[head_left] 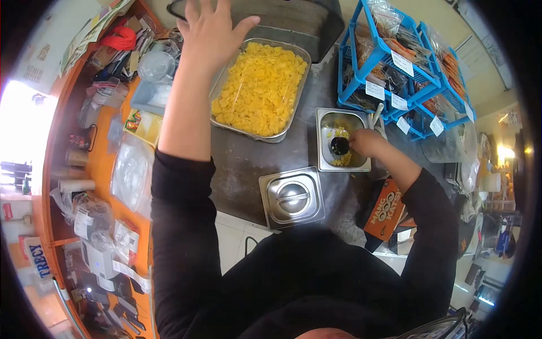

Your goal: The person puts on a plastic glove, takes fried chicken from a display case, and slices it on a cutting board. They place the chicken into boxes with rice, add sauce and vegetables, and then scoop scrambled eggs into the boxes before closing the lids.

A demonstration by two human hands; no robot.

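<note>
My left hand (210, 31) is raised over the upper left edge of a large clear-topped tray (276, 137) of yellow chunks (259, 87), its fingers spread and nothing in them. To the right, my right hand (364, 142) reaches into a steel container (320, 160) with its fingers closed round a small black cup or scoop (339, 146). Some yellow bits lie in that container around the black piece. A steel lid (292, 198) with a handle rests on the dark counter, below and left of the container.
Blue stacked baskets (389, 85) with labelled packets stand at the upper right. A dark bin (299, 22) sits behind the tray. An orange box (384, 212) lies near my right forearm. Left is a cluttered orange shelf (101, 169).
</note>
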